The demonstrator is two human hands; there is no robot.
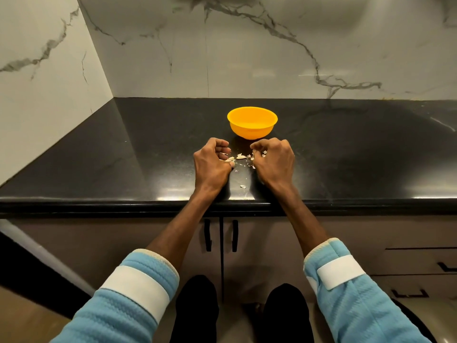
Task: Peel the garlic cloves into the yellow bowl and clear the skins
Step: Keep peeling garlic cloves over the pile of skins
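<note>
left hand (212, 167): on the countertop (346, 149), knuckles up, fingers curled tight, pinching a pale garlic piece (230, 159) between thumb and fingertips.

right hand (275, 162): on the same surface, fingers well curled, gripping skin scraps (264, 152) visible between the fingers; remainder of contents hidden by the knuckles.

yellow bowl (252, 122): upright, just beyond both hands, centred between them, untouched. Interior floor out of view.

loose skins (241, 157): scattered on the black surface between the 2 hands; 1 stray flake (243, 186) nearer the front edge.

Behind: marble wall (247, 58). Below: cabinet doors with 2 black handles (208, 235).
</note>
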